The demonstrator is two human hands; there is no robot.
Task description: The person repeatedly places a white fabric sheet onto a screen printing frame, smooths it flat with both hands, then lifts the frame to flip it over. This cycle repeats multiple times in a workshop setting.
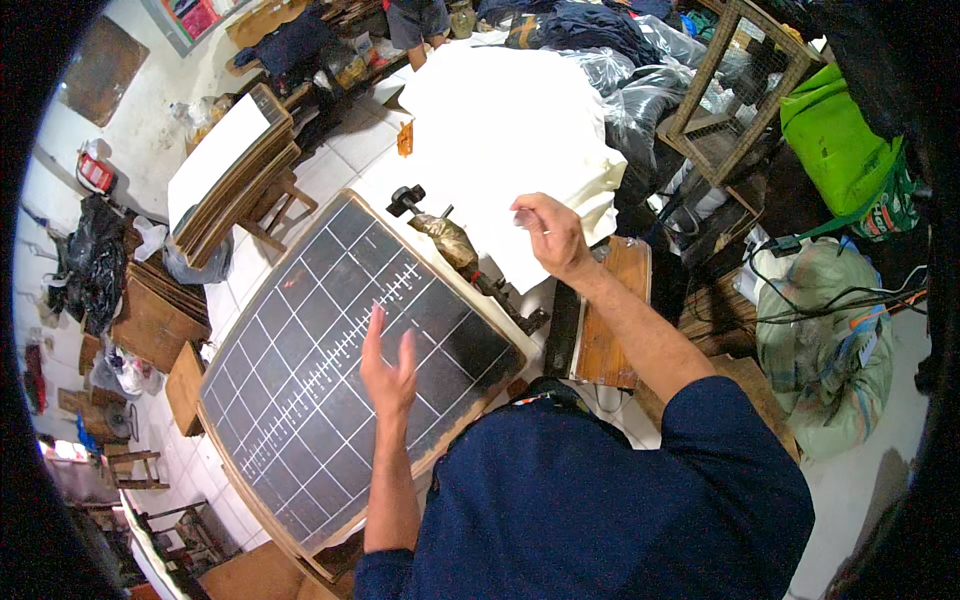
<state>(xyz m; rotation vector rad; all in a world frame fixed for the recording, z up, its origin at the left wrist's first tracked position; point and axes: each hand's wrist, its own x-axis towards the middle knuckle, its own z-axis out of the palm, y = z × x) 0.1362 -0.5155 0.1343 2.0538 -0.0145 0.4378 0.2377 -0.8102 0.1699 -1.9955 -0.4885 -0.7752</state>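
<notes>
My left hand hovers over a dark board marked with a white grid and a row of short ticks. Its thumb and fingers are apart, and nothing is in it. My right hand is raised over the near right part of a large spread of white cloth. Those fingers are curled toward the thumb; a blur at the tips hides what they hold, if anything. Between board and cloth sits a dark metal device with a plastic-wrapped part, along the board's far right edge.
Stacked wooden-edged boards rest on a stool at the upper left. A wooden bench stands below my right forearm. Further right are a mesh-covered wooden frame, a green bag and a pale woven sack. Another person's leg shows behind the cloth.
</notes>
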